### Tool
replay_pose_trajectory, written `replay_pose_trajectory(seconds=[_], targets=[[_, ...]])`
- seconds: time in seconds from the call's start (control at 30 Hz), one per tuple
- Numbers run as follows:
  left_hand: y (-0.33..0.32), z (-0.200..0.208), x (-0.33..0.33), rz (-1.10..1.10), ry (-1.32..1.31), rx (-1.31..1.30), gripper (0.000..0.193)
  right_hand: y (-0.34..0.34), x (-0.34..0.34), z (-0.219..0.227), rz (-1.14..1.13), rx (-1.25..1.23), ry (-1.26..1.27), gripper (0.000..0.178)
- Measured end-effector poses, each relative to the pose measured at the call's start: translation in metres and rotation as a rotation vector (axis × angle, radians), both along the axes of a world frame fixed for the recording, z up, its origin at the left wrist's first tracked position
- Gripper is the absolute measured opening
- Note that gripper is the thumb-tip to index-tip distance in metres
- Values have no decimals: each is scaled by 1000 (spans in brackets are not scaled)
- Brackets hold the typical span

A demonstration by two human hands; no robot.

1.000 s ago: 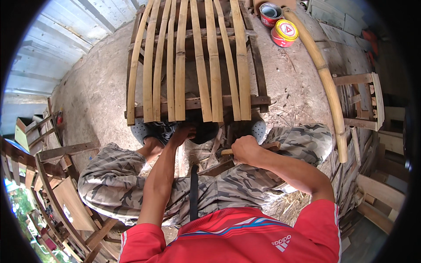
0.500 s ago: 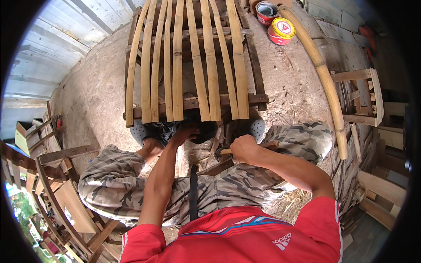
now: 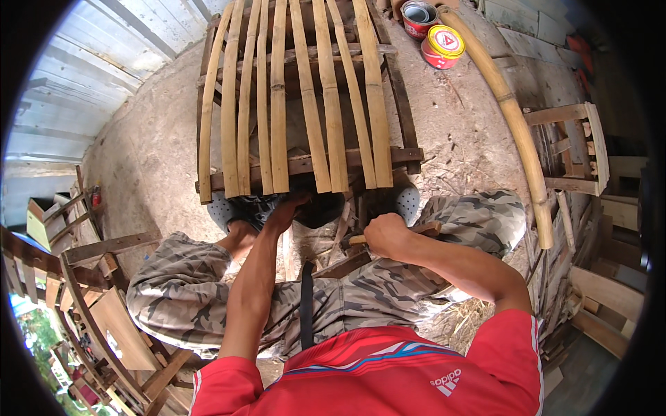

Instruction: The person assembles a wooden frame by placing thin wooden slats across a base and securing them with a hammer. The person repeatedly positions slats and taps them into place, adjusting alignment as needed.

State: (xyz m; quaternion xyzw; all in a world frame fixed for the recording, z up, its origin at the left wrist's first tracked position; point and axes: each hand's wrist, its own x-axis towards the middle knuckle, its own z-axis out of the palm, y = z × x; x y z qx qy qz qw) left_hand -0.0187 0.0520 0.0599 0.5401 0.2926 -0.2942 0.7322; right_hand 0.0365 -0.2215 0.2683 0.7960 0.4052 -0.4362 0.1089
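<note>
Bamboo slats (image 3: pixel 278 111) lie lengthwise over a dark wooden frame (image 3: pixel 406 156) in front of me. Under their near ends sits a black plastic bag (image 3: pixel 325 211). My left hand (image 3: pixel 286 210) reaches into or against this bag; its fingers are hidden in the shadow there. Closed around the wooden handle of a hammer (image 3: pixel 356 240) is my right hand (image 3: pixel 388 234), above my right thigh. The hammer's dark head shows only in part, left of the fist, and the handle's end sticks out on the right.
A long bamboo pole (image 3: pixel 510 111) lies on the right, near a red can with a yellow lid (image 3: pixel 442 46) and an open can (image 3: pixel 419 15). Wooden chair-like frames stand left (image 3: pixel 90 305) and right (image 3: pixel 598 149). Wood scraps and shavings litter the floor.
My left hand has moved slightly forward and deeper toward the bag, so its fingers show less. My right hand keeps its grip on the hammer, nearly unmoved.
</note>
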Motion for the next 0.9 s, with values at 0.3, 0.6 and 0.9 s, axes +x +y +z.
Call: replay_pose_trajectory(seconds=[0.3,0.6,0.9], targets=[[12,-26,-23,-355,-119,120,28,7,-5,13,105,2,-13,18],[-7,137,12,-1562,-350,454,27,9,-10,28,138,33,14,21],[75,236,160,-903,-482,729,30,12,5,53,83,196,72,16]])
